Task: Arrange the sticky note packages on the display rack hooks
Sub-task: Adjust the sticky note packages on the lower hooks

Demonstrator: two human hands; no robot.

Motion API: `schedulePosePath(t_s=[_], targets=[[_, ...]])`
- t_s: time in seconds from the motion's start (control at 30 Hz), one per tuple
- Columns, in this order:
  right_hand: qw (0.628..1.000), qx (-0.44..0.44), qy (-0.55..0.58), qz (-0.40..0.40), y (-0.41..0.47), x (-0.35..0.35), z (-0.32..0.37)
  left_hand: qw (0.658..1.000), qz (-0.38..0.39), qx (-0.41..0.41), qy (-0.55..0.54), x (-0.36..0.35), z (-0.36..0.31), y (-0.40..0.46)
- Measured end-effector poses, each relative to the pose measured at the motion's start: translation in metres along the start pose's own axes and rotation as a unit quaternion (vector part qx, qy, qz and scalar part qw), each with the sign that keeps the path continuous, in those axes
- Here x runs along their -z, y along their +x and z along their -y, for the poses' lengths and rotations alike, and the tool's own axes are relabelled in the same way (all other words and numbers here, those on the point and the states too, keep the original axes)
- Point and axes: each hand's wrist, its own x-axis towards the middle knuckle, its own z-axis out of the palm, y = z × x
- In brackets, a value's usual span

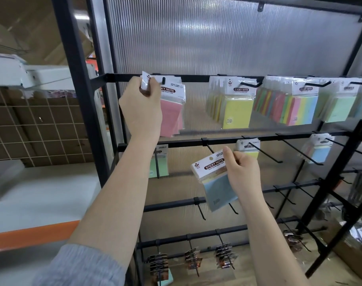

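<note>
**Two hands, two packages at the display rack**

The left hand point(142, 108) is raised to the left end of the top rail of the display rack point(198, 78), its fingers curled round the white header card of a pink sticky note package point(171, 112), which sits at the first hook point(163, 81) on that rail. More pink packages hang behind it on the same hook — how many cannot be told.

The right hand point(243, 172) is lower, just below the second rail, pinching the top right corner of a blue sticky note package point(216, 180) between thumb and fingers. This package hangs tilted in the air, on no hook, its punched hole free at the top.

Along the top rail four groups of packages hang: the pink stack at the left end, a yellow stack point(233, 106), a multicolour stack point(289, 106) and a pale green stack point(338, 106) towards the right edge.

The second rail carries three smaller groups: a green package point(158, 166) at its left end, a yellow one point(249, 147) partly hidden behind the right hand, and a blue one point(318, 149) near the right end.

On the lowest rail hang four clusters of dark carded items point(193, 259) — too blurred to name.
</note>
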Motion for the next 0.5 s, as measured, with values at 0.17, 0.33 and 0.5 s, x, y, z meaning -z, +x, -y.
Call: schedulePosePath(t_s=[0.17, 0.33, 0.5], targets=[[1.000, -0.004, -0.002, -0.003, -0.001, -0.003, 0.001, 0.998, 0.053, 0.030, 0.016, -0.003, 0.010, 0.002], [1.000, -0.001, 0.001, -0.023, -0.005, -0.002, 0.004, 0.995, 0.067, 0.063, 0.042, -0.005, 0.019, 0.006], [0.996, -0.032, 0.028, -0.077, -0.010, 0.007, 0.004, 0.987, 0.105, 0.097, 0.068, -0.002, 0.022, 0.004]])
